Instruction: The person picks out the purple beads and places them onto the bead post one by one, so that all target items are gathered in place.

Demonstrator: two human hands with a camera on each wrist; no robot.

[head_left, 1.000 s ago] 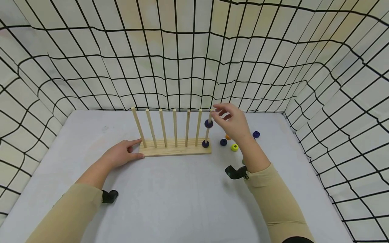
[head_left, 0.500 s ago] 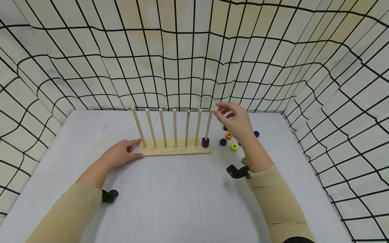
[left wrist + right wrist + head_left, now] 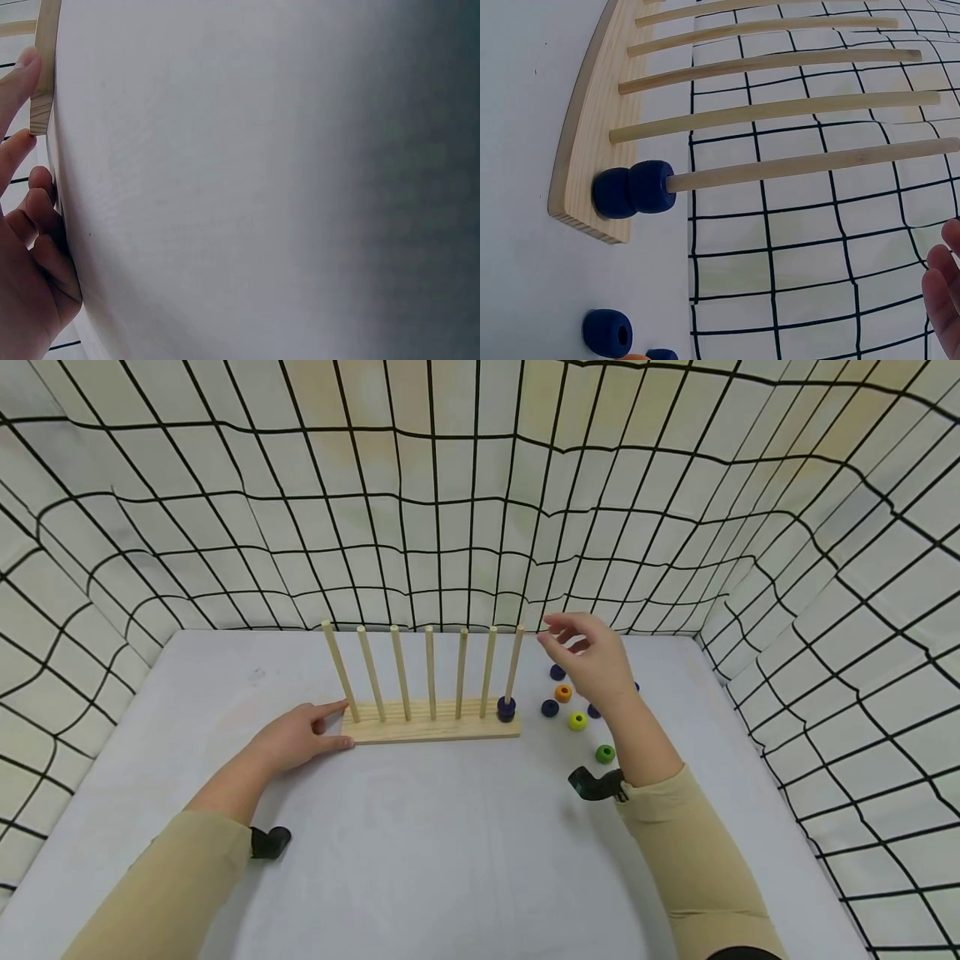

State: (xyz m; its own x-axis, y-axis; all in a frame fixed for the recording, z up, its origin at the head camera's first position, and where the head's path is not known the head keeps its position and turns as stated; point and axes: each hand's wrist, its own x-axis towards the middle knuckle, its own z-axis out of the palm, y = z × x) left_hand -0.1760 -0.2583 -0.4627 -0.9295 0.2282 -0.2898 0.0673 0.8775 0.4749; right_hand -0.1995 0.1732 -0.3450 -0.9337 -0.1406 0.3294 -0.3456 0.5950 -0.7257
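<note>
A wooden peg board point(image 3: 420, 729) with several upright pegs stands on the white table. My left hand point(image 3: 296, 739) pinches its left end, thumb at the front edge and index finger towards the back corner. In the left wrist view the thumb and fingers of that hand lie against the board's end. Two dark blue beads point(image 3: 651, 187) sit stacked at the foot of the rightmost peg point(image 3: 514, 664). Just right of that peg's top, my right hand point(image 3: 596, 660) hovers with loosely bent fingers and nothing between them.
Loose beads lie right of the board: an orange bead point(image 3: 562, 693), a yellow bead point(image 3: 577, 720), a green bead point(image 3: 604, 753) and several blue ones, including a blue bead point(image 3: 550, 707). Black netting point(image 3: 420, 502) over white walls encloses the table's back and sides.
A blue bead has slid down the rightmost peg onto the one below it. My right hand has drawn away slightly to the right. The left hand stays at the board's end.
</note>
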